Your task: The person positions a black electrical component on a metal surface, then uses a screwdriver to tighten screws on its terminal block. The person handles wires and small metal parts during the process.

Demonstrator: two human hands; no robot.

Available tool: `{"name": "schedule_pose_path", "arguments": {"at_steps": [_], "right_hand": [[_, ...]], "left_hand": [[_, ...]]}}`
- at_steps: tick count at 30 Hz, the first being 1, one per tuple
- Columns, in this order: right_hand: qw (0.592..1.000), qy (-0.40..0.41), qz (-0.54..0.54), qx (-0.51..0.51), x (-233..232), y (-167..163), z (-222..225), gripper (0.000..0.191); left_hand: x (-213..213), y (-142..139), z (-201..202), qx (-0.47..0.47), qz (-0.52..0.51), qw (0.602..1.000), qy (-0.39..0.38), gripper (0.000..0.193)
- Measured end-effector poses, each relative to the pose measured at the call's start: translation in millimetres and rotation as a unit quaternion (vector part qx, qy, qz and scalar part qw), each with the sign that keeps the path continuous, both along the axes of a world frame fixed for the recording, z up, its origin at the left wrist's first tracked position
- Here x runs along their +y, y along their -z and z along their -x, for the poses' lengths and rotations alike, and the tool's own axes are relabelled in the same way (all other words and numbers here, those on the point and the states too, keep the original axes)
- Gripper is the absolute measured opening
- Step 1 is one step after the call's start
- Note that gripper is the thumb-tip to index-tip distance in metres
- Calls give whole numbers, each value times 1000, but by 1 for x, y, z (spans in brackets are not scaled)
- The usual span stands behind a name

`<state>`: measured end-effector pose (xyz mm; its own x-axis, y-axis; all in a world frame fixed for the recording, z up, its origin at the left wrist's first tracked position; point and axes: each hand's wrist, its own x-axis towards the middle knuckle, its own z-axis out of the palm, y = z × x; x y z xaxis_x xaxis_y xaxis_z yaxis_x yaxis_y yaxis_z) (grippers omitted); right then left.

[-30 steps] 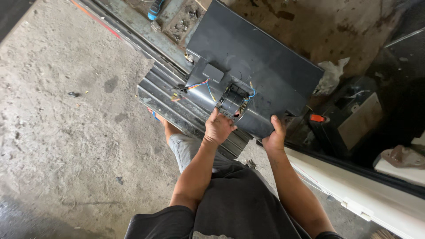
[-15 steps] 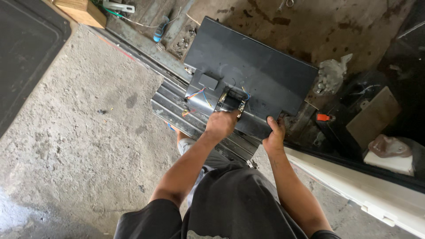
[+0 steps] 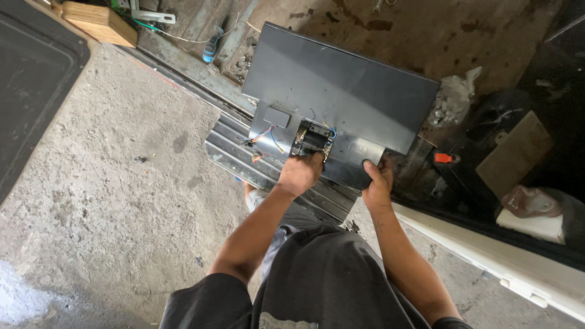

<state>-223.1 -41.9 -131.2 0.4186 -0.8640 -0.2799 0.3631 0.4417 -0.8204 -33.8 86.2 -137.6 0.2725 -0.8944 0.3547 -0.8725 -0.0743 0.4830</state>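
Two hands on one dark flat panel (image 3: 341,91), held above ribbed metal rails (image 3: 244,155) on the concrete floor (image 3: 122,183). Left hand (image 3: 300,172): fingers clenched on the wired module (image 3: 312,139). Right hand (image 3: 378,181): fingers grasping the panel's lower edge. Risk, judged: loose coloured wires (image 3: 265,135) snagging, or the panel tipping from its one-edge hold. Against earlier frame: panel sits slightly lower in view; grips unchanged.

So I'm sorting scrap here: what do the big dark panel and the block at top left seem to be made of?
The dark panel looks like sheet metal or hard plastic with a smooth satin grey finish: flat, thin-edged, faintly reflective. Which one, I cannot tell. The block looks like raw wood: pale tan, unpainted, square-cut faces.
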Motion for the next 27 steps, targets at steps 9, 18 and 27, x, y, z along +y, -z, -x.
{"name": "schedule_pose_path", "arguments": {"at_steps": [9,18,27], "right_hand": [[999,-6,-45,19,-7,0,0,57],[999,36,2,28,-4,5,-12,53],[997,53,-29,48,-7,-8,-6,56]], "left_hand": [[12,-19,-9,76,18,997,-12,10],[13,-54,-7,49,5,995,91,10],[-33,-59,-126,154,-33,880,-448,67]]}}
